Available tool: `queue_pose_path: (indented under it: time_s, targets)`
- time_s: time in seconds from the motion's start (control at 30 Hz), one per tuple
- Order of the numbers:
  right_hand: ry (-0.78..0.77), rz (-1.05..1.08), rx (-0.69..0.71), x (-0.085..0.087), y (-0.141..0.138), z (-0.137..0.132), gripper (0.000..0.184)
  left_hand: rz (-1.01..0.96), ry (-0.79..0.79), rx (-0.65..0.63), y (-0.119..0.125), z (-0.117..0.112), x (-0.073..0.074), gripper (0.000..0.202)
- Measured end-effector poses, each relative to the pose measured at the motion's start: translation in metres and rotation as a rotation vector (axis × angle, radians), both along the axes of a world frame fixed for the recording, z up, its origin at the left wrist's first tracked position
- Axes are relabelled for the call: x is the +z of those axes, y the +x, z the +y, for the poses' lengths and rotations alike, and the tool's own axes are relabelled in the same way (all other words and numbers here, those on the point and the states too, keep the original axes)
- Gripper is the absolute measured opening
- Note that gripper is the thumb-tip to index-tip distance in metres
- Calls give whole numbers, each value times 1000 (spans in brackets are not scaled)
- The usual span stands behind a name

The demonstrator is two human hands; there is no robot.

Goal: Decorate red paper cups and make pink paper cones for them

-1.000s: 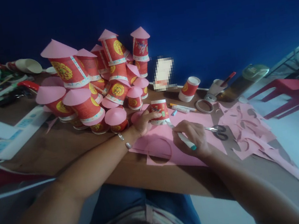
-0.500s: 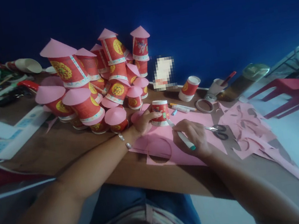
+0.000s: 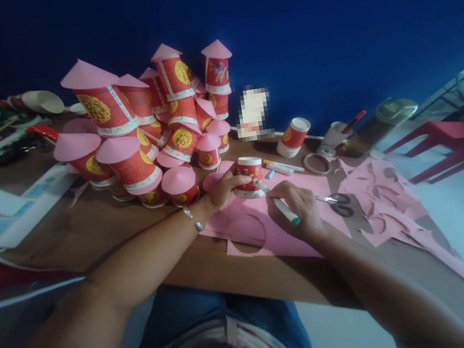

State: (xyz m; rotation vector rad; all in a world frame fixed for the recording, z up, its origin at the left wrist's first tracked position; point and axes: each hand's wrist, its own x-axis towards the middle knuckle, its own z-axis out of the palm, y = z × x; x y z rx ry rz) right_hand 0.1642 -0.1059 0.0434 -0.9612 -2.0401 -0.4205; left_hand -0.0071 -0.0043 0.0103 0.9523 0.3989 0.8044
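Observation:
A red paper cup (image 3: 251,172) with a white rim stands inverted on pink paper (image 3: 285,236), and my left hand (image 3: 225,191) grips its left side. My right hand (image 3: 297,208) is closed around a white marker (image 3: 285,211) with a green end. The marker's tip points at the cup's lower right edge; whether it touches cannot be made out. Circular cuts show in the pink sheet in front of the cup. Just right of my right hand lie scissors (image 3: 339,203) with dark handles.
Red cups with pink cone tops (image 3: 119,150) are stacked at the left. Behind my hands are more markers (image 3: 279,168), a tape roll (image 3: 318,164) and another red cup (image 3: 294,137). Pink scraps (image 3: 386,197) cover the right side. A power strip (image 3: 23,208) lies at left, a red stool (image 3: 449,138) stands beyond.
The cup has shifted and turned slightly in my left hand, its printed figures now further round. My right hand with the marker has moved a little along with it.

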Motion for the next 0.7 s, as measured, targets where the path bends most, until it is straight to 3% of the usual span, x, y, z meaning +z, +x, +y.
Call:
queue_pose_path:
  time_s: [0.17,0.37,0.57,0.7]
  targets:
    - [2,-14,55,0,-1,0,15,-5,20,-7,1,-1,3,38]
    - [-2,-4,-17,-1,-1,0,15,16,14,-8,0,0,1,41]
    - [10,-29,31,0,-2,0,16,2,30,-10,0,-1,2,35]
    - [9,-20,-14,0,-1,0,16,7,30,-23,0,-2,3,35]
